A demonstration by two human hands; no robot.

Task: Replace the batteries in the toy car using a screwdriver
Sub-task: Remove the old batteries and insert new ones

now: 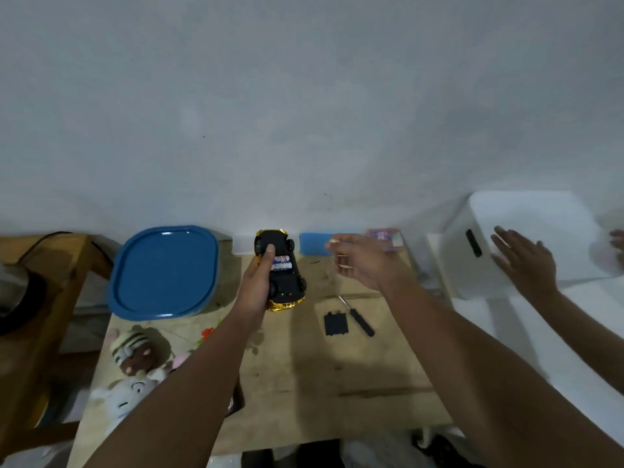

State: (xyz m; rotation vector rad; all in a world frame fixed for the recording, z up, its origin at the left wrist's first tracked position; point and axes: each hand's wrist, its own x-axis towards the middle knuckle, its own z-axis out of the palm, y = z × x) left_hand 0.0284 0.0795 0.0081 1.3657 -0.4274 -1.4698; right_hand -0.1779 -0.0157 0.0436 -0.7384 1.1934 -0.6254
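On a worn wooden desk (304,366) the battery cover (336,324) and screwdriver (358,317) lie aside. The left hand (256,292) grips the upturned toy car (280,271), batteries (282,262) seated; the right hand (361,261) hovers, fingers loosely spread. Next, likely refitting the cover.

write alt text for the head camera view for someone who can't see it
A person's left hand holds an upturned gold toy car over a wooden table, its battery bay open with two batteries showing. The right hand hovers beside it with relaxed fingers. A black battery cover and a screwdriver lie on the table; another person's hand is at right.
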